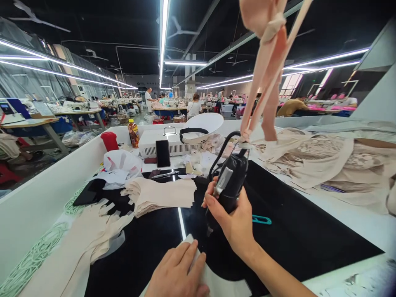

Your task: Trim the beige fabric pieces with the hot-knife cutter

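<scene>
My right hand (232,218) is closed around a black corded hand tool (230,181), held upright over the black mat (293,231). The tool's metal tip meets the lower end of pink fabric straps (269,62) that hang down from the top of the view. My left hand (179,272) lies flat, fingers stretched out, on a pale fabric piece (222,286) at the near edge of the mat. A small teal object (261,220) lies on the mat just right of my right hand.
A stack of beige fabric pieces (161,196) and cut beige strips (80,235) lie to the left, green cords (34,255) beyond them. Beige lace garments (324,161) are heaped on the right. A phone (163,153), white box (148,144), red cup (109,141) and bottle (133,133) stand behind. Other workers sit far off.
</scene>
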The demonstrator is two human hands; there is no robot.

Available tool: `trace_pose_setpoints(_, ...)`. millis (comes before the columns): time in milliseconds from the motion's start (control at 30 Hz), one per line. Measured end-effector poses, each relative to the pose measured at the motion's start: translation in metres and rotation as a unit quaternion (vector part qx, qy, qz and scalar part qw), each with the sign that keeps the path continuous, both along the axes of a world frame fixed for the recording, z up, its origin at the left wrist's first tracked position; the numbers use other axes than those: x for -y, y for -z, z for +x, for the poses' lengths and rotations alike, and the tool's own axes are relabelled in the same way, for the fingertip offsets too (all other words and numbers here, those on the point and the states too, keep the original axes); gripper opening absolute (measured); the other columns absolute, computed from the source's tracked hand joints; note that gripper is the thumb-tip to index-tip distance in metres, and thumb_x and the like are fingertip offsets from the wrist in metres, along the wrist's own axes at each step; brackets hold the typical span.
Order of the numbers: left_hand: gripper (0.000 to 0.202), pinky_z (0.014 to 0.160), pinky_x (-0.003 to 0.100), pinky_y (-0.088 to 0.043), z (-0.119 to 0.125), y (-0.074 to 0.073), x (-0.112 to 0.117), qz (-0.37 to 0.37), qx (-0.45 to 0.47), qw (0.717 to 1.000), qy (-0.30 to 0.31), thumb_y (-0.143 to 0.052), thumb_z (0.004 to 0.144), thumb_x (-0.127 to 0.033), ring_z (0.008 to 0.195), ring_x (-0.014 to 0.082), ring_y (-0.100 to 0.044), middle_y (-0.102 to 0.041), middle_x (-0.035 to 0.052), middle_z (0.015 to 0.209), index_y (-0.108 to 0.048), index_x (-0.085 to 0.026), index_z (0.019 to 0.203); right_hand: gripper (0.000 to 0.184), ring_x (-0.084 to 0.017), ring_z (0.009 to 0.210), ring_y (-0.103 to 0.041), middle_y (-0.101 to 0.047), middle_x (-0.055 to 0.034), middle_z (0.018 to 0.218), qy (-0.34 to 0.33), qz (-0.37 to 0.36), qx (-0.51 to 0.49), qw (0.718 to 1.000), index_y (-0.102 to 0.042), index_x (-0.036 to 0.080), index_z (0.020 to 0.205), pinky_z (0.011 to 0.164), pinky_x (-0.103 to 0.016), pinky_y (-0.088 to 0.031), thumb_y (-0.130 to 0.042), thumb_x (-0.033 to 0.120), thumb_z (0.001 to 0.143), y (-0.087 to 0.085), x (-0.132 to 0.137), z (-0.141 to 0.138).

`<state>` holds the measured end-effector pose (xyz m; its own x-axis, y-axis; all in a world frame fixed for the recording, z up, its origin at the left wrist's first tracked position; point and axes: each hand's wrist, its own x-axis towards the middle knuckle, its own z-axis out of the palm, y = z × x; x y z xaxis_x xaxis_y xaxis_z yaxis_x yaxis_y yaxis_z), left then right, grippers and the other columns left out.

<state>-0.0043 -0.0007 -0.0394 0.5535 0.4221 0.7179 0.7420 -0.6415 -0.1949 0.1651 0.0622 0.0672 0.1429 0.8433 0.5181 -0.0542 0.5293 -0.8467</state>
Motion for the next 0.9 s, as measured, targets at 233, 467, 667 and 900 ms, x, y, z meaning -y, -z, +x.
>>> trace_pose_setpoints(233, 0.043, 0.084, 0.027, -0.052, 0.001, 0.005, 0.005, -0.008, -0.009, 1.000, -0.018, -0.049, 0.108, -0.058, 0.102, 0.0179, -0.071, -0.077, 0.0034, 0.118, -0.072, -0.021, 0.114, 0.030, -0.014, 0.064, -0.062, -0.066, 0.0034, 0.084, -0.053, 0.016, -0.054, 0.997, -0.059, 0.028, 0.108, 0.060, -0.030, -0.056, -0.081, 0.033, 0.088, 0.007, -0.009, -0.012)
trace_pose_setpoints(467, 0.052, 0.081, 0.027, -0.052, 0.004, 0.000, 0.007, 0.026, 0.034, 0.999, -0.032, -0.029, 0.116, -0.043, 0.096, 0.0159, -0.074, -0.081, 0.0031, 0.108, -0.074, -0.019, 0.103, 0.035, -0.014, 0.064, -0.061, -0.066, 0.0029, 0.085, -0.114, 0.007, -0.101, 0.988, -0.058, 0.028, 0.113, 0.055, -0.027, -0.054, -0.082, 0.030, 0.087, 0.011, -0.013, -0.025)
trace_pose_setpoints(667, 0.054, 0.077, 0.027, -0.055, 0.008, -0.004, 0.011, 0.021, 0.052, 0.997, -0.043, -0.027, 0.117, -0.036, 0.094, 0.0165, -0.077, -0.082, 0.0039, 0.105, -0.075, -0.017, 0.100, 0.031, -0.013, 0.063, -0.059, -0.066, 0.0038, 0.083, -0.139, 0.006, -0.118, 0.983, -0.060, 0.029, 0.108, 0.055, -0.027, -0.054, -0.082, 0.029, 0.087, 0.011, -0.012, -0.032)
trace_pose_setpoints(900, 0.050, 0.075, 0.029, -0.058, 0.011, -0.001, 0.017, 0.025, 0.063, 0.996, -0.064, -0.029, 0.114, -0.026, 0.089, 0.0184, -0.078, -0.082, 0.0046, 0.100, -0.075, -0.017, 0.099, 0.028, -0.012, 0.061, -0.058, -0.066, 0.0036, 0.082, -0.142, 0.009, -0.124, 0.982, -0.060, 0.028, 0.105, 0.051, -0.025, -0.050, -0.082, 0.030, 0.088, 0.012, -0.013, -0.033)
